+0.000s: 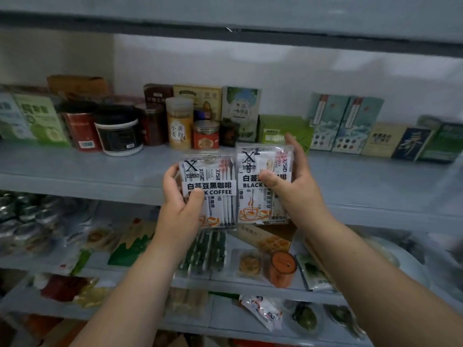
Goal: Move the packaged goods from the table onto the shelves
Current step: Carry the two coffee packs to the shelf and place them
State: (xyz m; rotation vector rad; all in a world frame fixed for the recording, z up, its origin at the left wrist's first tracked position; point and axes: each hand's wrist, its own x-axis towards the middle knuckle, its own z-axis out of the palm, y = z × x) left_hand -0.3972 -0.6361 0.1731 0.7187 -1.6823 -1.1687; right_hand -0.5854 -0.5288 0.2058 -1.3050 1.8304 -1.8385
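Observation:
Two clear packs of black coffee sticks are held up side by side in front of the grey shelf (105, 169). My left hand (179, 204) grips the left coffee pack (213, 176), thumb across its white label. My right hand (295, 181) grips the right coffee pack (253, 194), thumb on its front and fingers round its right side. The right pack is a little higher than the left one. Both packs hang at the shelf's front edge, just before a bare strip of shelf board.
The shelf behind holds jars, tins and boxes: a black-and-white tub (117, 136), a yellow jar (179, 123), a green box (283, 131), teal boxes (345, 123). Lower shelves carry bagged snacks and an orange cup (281, 269). Another shelf board (225, 28) runs overhead.

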